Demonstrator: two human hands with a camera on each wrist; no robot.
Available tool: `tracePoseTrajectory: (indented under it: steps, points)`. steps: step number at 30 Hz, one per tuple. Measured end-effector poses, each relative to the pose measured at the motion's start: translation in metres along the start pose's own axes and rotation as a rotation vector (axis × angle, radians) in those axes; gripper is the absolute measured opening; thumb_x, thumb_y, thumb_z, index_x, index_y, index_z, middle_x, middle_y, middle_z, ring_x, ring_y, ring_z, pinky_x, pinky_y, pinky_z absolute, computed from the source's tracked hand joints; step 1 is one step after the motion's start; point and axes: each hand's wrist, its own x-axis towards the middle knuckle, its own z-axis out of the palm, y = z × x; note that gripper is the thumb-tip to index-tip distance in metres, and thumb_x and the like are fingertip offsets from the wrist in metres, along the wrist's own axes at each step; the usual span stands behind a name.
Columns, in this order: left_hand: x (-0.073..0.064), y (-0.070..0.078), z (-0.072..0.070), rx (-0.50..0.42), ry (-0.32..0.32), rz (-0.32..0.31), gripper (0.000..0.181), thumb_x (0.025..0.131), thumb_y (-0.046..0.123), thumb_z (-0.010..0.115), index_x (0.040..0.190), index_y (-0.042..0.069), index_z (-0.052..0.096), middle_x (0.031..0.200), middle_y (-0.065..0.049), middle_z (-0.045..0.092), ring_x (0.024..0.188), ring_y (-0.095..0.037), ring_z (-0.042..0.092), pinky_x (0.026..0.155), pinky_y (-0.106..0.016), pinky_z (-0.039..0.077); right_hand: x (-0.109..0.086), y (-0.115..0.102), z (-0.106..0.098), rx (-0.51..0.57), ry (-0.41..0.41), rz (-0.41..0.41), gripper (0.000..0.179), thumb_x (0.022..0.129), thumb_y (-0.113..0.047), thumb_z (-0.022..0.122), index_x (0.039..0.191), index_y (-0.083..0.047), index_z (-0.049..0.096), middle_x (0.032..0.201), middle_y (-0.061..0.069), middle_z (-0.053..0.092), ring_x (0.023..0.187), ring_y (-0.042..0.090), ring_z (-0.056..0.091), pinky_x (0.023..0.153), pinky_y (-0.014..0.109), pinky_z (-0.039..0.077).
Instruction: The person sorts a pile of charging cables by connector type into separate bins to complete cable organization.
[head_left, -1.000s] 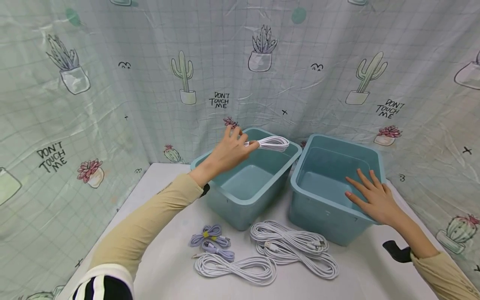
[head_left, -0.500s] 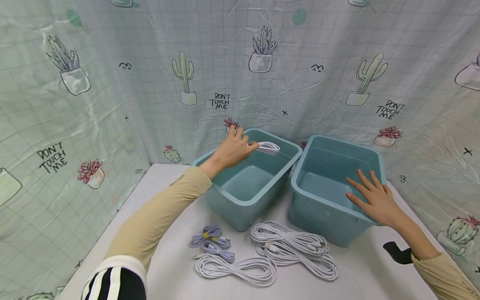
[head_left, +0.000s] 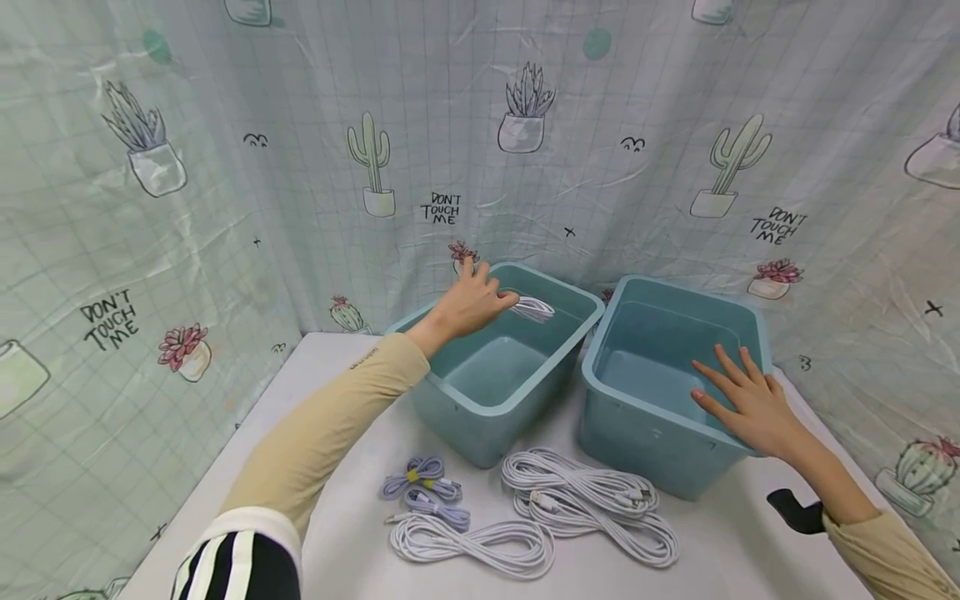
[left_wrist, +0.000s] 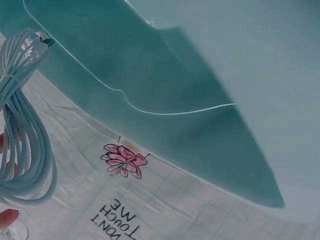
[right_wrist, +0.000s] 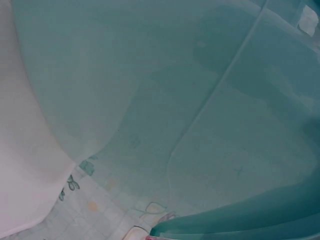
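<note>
My left hand point(head_left: 471, 302) is over the left teal bin point(head_left: 480, 408), pinching a coiled white cable point(head_left: 534, 308) that hangs inside the rim. In the left wrist view the cable point(left_wrist: 25, 120) shows its looped strands and a plug, with fingertips at its edge. My right hand point(head_left: 757, 408) lies with spread fingers over the near right rim of the right teal bin point(head_left: 652, 408). On the white table in front of the bins lie several coiled white cables point(head_left: 472, 542) and small lilac cables point(head_left: 423, 479), one with a yellow tie.
The two bins stand side by side at the back of the white table point(head_left: 337, 533). A curtain point(head_left: 300, 167) printed with cacti encloses the back and both sides. A black strap point(head_left: 795, 510) shows by the right wrist.
My left hand has shifted slightly to the right, and the held cable has dropped lower into the left bin. My right hand has stayed at the right bin's rim.
</note>
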Motion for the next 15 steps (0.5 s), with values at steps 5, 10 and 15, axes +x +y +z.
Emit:
tracePoseTrajectory:
  steps: [5, 10, 15]
  points:
    - [-0.0016, 0.0009, -0.0016, 0.01, 0.014, -0.013, 0.023, 0.092, 0.03, 0.043, 0.114, 0.022, 0.048, 0.103, -0.01, 0.059, 0.104, -0.034, 0.05, 0.089, -0.053, 0.037, -0.0003, 0.0005, 0.0011, -0.004, -0.008, 0.004, 0.059, 0.09, -0.039, 0.043, 0.139, -0.01, 0.03, 0.147, 0.023, 0.008, 0.134, 0.042, -0.011, 0.088, 0.071, 0.009]
    - [-0.0039, 0.0013, -0.0045, -0.017, 0.047, -0.015, 0.025, 0.091, 0.031, 0.043, 0.113, 0.021, 0.048, 0.103, -0.01, 0.058, 0.103, -0.034, 0.05, 0.086, -0.053, 0.038, -0.0005, 0.0004, 0.0009, -0.007, -0.007, 0.003, 0.058, 0.09, -0.04, 0.043, 0.139, -0.009, 0.031, 0.147, 0.023, 0.009, 0.134, 0.042, -0.01, 0.088, 0.071, 0.009]
    - [-0.0055, 0.0013, -0.0075, -0.054, 0.061, -0.003, 0.026, 0.091, 0.03, 0.043, 0.115, 0.021, 0.048, 0.104, -0.01, 0.058, 0.103, -0.033, 0.051, 0.085, -0.054, 0.038, -0.0005, -0.0004, 0.001, -0.006, -0.007, 0.005, 0.059, 0.09, -0.04, 0.043, 0.139, -0.009, 0.03, 0.147, 0.023, 0.008, 0.134, 0.043, -0.01, 0.088, 0.071, 0.008]
